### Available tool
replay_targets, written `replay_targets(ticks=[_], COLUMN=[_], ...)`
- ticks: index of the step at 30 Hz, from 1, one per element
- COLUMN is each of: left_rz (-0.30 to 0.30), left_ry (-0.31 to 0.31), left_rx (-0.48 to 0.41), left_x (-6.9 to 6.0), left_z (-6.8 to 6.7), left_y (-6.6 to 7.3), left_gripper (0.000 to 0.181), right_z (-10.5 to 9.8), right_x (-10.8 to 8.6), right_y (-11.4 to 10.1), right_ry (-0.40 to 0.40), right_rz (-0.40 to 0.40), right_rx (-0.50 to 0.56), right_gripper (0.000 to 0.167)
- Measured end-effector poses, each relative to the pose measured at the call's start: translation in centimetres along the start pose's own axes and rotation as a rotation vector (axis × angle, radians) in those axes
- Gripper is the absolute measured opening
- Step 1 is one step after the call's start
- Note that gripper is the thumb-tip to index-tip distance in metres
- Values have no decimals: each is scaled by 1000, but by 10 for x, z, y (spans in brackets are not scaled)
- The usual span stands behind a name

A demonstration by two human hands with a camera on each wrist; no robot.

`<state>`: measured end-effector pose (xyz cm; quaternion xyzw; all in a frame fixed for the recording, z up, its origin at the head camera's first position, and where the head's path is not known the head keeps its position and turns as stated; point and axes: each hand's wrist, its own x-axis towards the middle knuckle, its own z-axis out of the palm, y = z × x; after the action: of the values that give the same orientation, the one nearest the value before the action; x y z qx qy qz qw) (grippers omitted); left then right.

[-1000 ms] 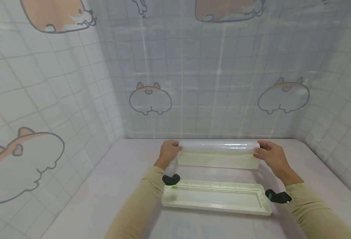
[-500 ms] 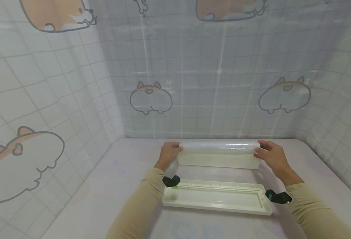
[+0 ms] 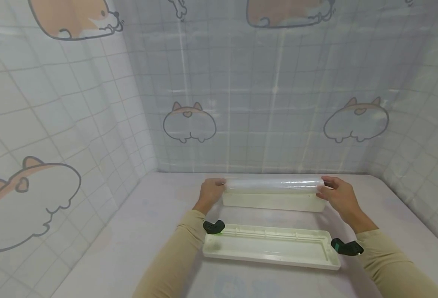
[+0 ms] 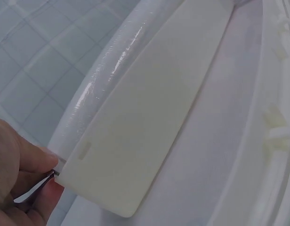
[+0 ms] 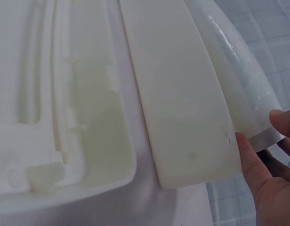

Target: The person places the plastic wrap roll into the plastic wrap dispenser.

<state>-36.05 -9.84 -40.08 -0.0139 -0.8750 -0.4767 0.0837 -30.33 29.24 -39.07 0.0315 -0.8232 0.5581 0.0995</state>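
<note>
Film roll (image 3: 273,184), just one: two hands (image 3: 210,193) (image 3: 341,199) grip its ends, one box (image 3: 273,202) partly hides it, one tray (image 3: 267,248) lies nearer.

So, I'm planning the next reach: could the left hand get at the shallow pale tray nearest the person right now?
Probably not until it lets go: the left hand holds one end of the film roll. Otherwise the way looks open; the shallow pale tray lies close, with nothing seen between.

I see a screened-off tabletop booth (image 3: 249,62); whether in a home or elsewhere, I can't tell. Grid-patterned sheets (image 3: 103,124) printed with cartoon dogs (image 3: 190,124) hang at nine, twelve and three o'clock around a pale table (image 3: 159,207).
</note>
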Motion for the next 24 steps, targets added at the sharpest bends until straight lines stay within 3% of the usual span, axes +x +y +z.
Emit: replay_targets(ticks=[10, 20, 24], left_rz=[-31, 25, 11], left_ry=[16, 26, 4], left_rx=[0, 1, -11], left_x=[0, -6, -9], left_z=[3, -1, -2], left_y=[-3, -1, 0], left_gripper=[34, 45, 45], right_z=[0, 1, 1], right_x=[-1, -2, -3], right_y=[1, -3, -4], right_ry=[-3, -11, -9], right_rz=[-18, -6, -7], right_rx=[-2, -37, -46], right_gripper=[58, 56, 56])
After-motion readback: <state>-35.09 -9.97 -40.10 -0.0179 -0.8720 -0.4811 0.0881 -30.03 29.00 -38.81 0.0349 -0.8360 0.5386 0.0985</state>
